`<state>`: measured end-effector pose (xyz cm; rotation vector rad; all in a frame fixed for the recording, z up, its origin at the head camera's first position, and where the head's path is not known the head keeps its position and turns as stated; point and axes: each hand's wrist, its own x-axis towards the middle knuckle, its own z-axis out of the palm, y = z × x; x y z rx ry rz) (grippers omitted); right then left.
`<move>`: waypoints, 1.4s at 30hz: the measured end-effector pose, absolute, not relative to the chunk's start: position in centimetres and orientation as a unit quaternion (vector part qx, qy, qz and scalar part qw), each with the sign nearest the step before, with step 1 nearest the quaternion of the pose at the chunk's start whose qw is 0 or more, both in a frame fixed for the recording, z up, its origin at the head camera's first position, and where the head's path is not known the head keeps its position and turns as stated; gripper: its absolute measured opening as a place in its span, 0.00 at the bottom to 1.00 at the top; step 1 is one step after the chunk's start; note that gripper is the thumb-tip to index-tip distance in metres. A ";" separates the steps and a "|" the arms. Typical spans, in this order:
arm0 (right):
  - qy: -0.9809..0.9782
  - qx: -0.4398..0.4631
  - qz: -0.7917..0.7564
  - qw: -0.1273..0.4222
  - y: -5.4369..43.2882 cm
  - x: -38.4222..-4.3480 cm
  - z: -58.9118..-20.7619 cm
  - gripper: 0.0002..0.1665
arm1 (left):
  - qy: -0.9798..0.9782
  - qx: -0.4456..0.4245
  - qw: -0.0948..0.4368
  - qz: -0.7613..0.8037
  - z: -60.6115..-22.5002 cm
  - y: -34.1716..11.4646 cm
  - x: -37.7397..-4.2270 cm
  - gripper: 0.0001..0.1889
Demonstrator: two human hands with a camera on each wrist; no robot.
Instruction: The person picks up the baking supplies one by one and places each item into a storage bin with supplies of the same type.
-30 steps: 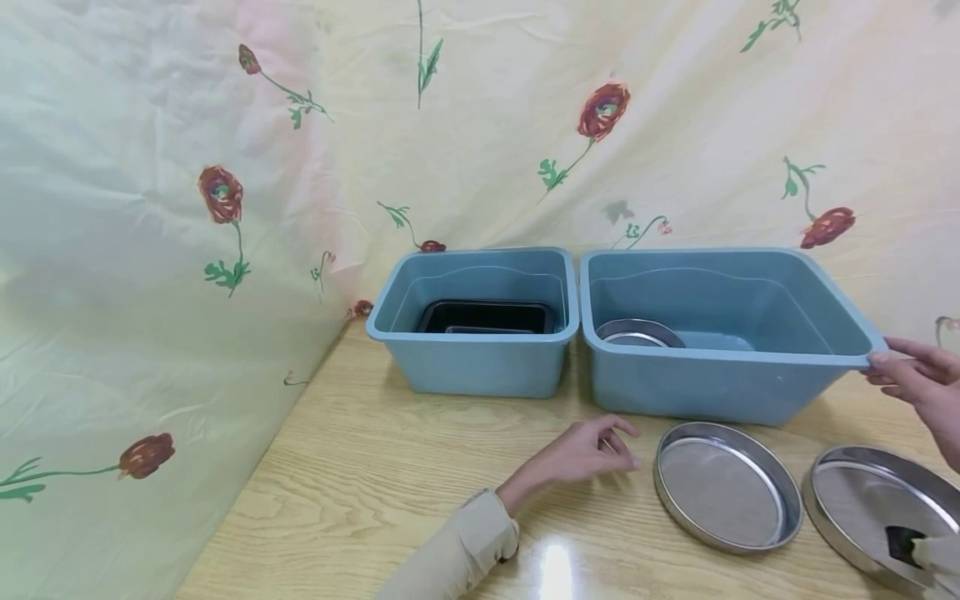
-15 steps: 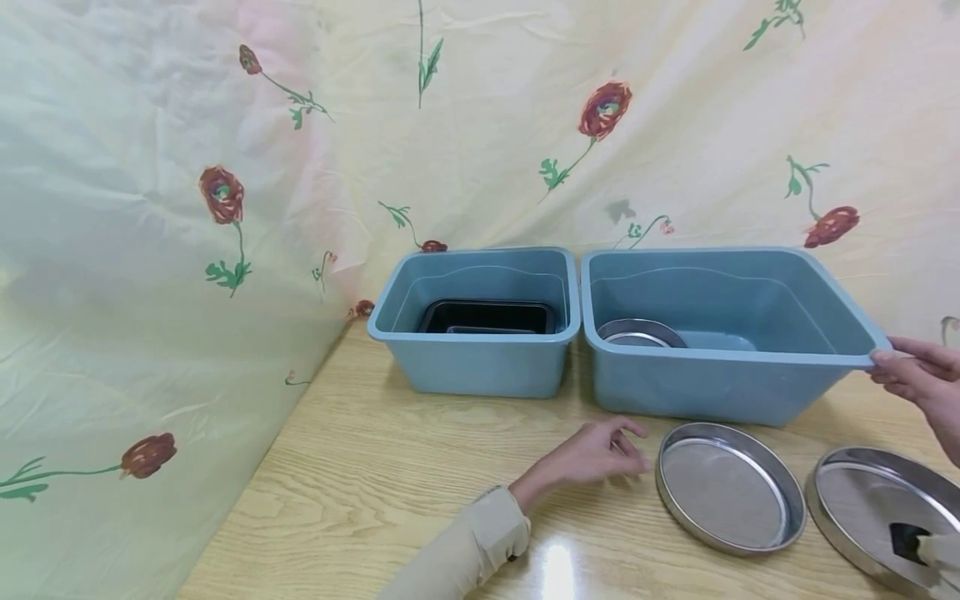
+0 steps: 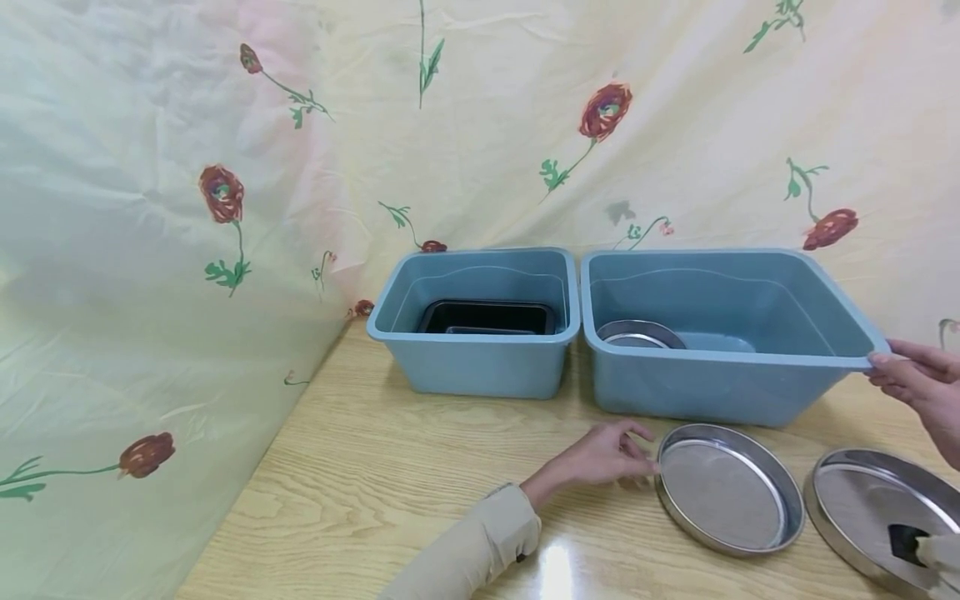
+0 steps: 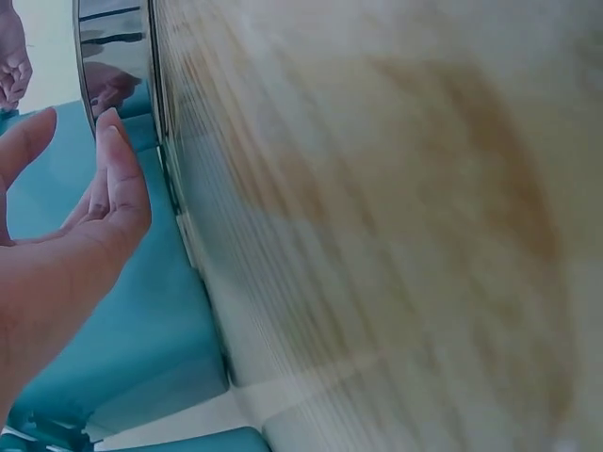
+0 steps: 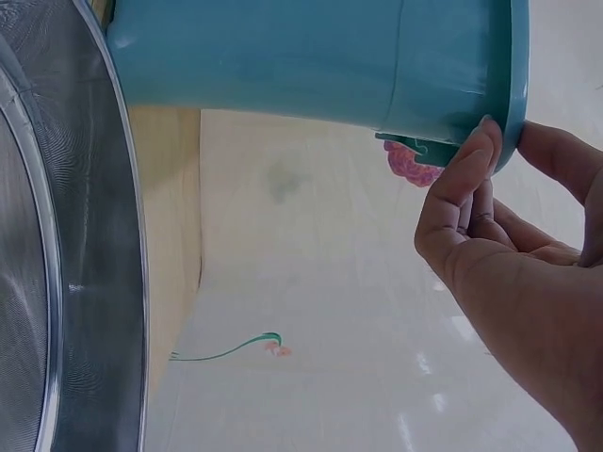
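Note:
My left hand (image 3: 607,454) is at the left edge of a round metal sieve (image 3: 727,492) on the table. Its thumb and fingers are spread apart, and in the left wrist view the fingertips (image 4: 113,127) are right at the sieve's side wall. On the far right, my right hand (image 3: 926,392) pinches the rim corner of a blue plastic bin (image 3: 720,387) between thumb and fingers, which the right wrist view shows close up. Another round sieve (image 3: 847,500) lies below that hand, partly covered by the right sleeve and a black wrist-worn piece.
Beside the held bin stands a second blue bin (image 3: 480,367) with black rectangular trays (image 3: 487,312) inside. A round metal piece (image 3: 637,327) lies in the right bin's left end. Flowered cloth (image 3: 480,167) hangs behind and to the left of the wooden table (image 3: 360,475).
My left hand has slid a little to the right, up to the nearer sieve's edge. The right hand keeps its pinch on the bin rim, and the bins and sieves stay in place.

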<state>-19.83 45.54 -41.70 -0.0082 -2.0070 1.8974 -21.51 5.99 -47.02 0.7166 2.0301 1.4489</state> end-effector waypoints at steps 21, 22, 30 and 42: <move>-0.675 0.005 0.714 0.184 49.4 -22.0 -45.6 0.20 | 0.777 0.219 0.253 0.534 -47.5 7.7 -20.9 0.18; -0.680 0.005 0.710 0.185 48.8 -21.7 -45.1 0.21 | 0.777 0.219 0.254 0.532 -47.5 7.7 -20.9 0.18; -0.672 0.007 0.715 0.195 45.7 -20.0 -42.6 0.22 | 0.782 0.230 0.253 0.522 -47.2 7.9 -20.9 0.17; -0.643 0.035 0.742 0.186 44.1 -19.1 -41.0 0.25 | 0.763 0.218 0.267 0.547 -47.2 8.2 -20.7 0.17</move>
